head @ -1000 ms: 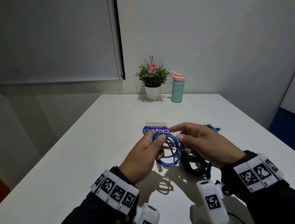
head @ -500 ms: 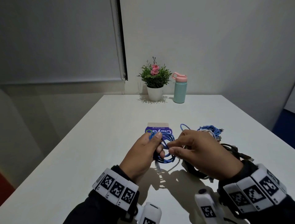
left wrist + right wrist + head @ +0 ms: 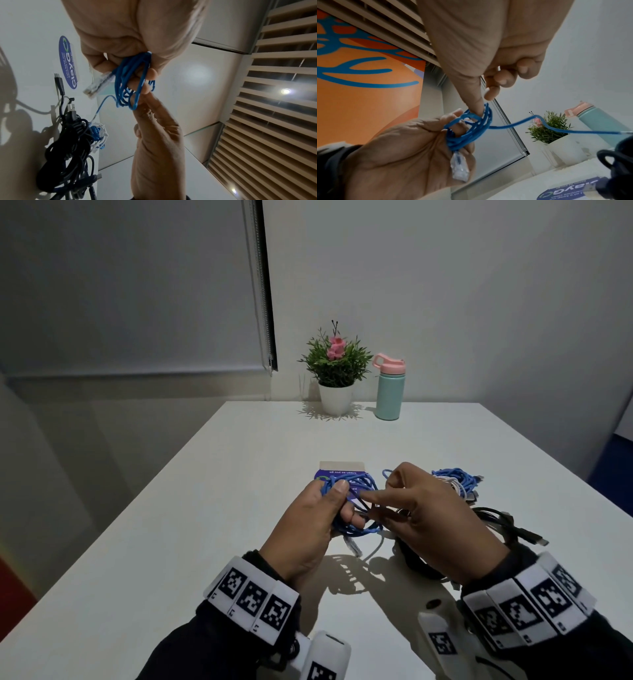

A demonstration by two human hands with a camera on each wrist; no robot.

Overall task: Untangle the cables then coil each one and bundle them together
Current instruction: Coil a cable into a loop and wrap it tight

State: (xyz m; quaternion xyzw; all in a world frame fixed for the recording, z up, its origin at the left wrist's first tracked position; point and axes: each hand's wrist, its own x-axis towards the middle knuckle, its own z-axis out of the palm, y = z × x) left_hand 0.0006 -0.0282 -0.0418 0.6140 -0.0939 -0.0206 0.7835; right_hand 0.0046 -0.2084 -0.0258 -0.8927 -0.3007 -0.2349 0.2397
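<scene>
My left hand point(image 3: 337, 501) grips a small coil of blue cable point(image 3: 359, 530) above the table, thumb on top. Its clear plug point(image 3: 459, 170) hangs below the palm. In the right wrist view my right hand point(image 3: 481, 106) has its thumb pushed into the coil's loops point(image 3: 471, 136), and its other fingers are curled. A loose blue strand point(image 3: 539, 119) runs from the coil toward the right. A blue and white tangle point(image 3: 455, 481) lies on the table to the right, next to a black cable pile point(image 3: 507, 525).
A card with a blue label point(image 3: 339, 470) lies flat just beyond my hands. At the back edge of the white table point(image 3: 171, 542) stand a potted plant point(image 3: 335, 371) and a teal bottle point(image 3: 388, 392). The table's edges run close on both sides.
My right hand circled the coil, then came in from the right; its thumb now sits in the loops. The left hand kept its hold and barely moved.
</scene>
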